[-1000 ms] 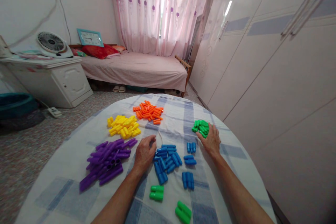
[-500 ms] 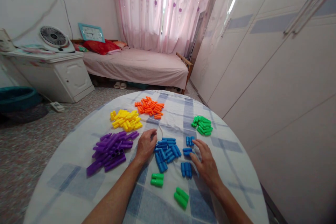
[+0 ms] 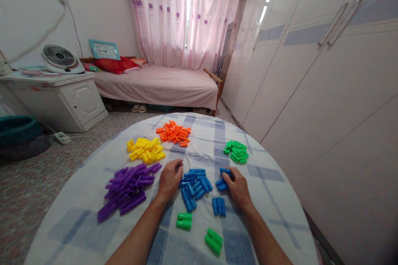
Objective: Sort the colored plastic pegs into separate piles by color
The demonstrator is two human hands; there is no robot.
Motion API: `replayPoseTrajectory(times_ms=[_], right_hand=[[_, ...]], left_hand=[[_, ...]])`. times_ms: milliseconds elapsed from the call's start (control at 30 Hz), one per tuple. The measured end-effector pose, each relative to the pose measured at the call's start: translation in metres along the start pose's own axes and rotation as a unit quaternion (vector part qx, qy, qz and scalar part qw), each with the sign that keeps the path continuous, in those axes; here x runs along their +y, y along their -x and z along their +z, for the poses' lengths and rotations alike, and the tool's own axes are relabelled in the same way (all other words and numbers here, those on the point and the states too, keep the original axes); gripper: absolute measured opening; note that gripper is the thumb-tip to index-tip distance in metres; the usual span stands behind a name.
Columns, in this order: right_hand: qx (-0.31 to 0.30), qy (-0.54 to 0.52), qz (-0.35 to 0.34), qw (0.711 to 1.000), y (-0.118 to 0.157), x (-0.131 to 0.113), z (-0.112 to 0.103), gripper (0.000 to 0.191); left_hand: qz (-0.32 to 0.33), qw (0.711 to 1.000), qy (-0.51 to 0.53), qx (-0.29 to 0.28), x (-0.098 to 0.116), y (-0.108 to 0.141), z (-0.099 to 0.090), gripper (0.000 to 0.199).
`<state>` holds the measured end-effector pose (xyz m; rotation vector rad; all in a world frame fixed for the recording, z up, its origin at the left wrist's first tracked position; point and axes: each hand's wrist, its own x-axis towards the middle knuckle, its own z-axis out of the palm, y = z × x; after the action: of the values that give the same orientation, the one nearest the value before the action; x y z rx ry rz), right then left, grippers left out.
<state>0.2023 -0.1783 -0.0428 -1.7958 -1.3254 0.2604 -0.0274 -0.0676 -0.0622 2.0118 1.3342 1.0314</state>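
My right hand [image 3: 238, 185] is closed on a short blue plastic tube [image 3: 224, 171], thumb and fingers pinching it. Another blue pair [image 3: 221, 184] lies just under its fingertips. Nearer to me sits a row of three blue tubes [image 3: 219, 206]. My left hand [image 3: 169, 179] rests on the cloth at the left edge of the blue pile [image 3: 195, 186], fingers curled; whether anything is inside them is hidden. Two green pairs, one left [image 3: 184, 221] and one right [image 3: 213, 241], lie in front of the blue pieces.
Purple tubes [image 3: 129, 188], yellow tubes [image 3: 146, 150], orange tubes [image 3: 174, 133] and green tubes [image 3: 236, 151] lie in separate heaps on the round table's checked cloth [image 3: 267, 223]. A wardrobe [image 3: 336, 124] stands at the right, a bed [image 3: 161, 85] beyond.
My right hand has moved slightly away from me and closed its fingers on a blue tube of the farther group. My left hand stays beside the blue pile. The view has tilted up slightly.
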Motion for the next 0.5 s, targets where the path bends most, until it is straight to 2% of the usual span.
replayPoseTrajectory(times_ms=[133, 300, 400, 500], right_hand=[[0.043, 0.005, 0.063, 0.997, -0.001, 0.009, -0.029, 0.038], [-0.023, 0.159, -0.009, 0.987, 0.006, 0.033, -0.064, 0.028], [0.006, 0.247, -0.048, 0.968, 0.008, 0.039, -0.067, 0.022], [0.06, 0.273, -0.067, 0.958, 0.007, 0.03, -0.058, 0.022]], left_hand=[[-0.003, 1.0, 0.0, -0.005, 0.002, 0.0, -0.001, 0.033], [-0.006, 1.0, 0.002, -0.004, 0.003, -0.001, -0.002, 0.033], [-0.007, 1.0, 0.003, -0.007, 0.004, -0.001, -0.002, 0.032], [-0.009, 1.0, 0.003, -0.006, 0.005, 0.0, -0.003, 0.032]])
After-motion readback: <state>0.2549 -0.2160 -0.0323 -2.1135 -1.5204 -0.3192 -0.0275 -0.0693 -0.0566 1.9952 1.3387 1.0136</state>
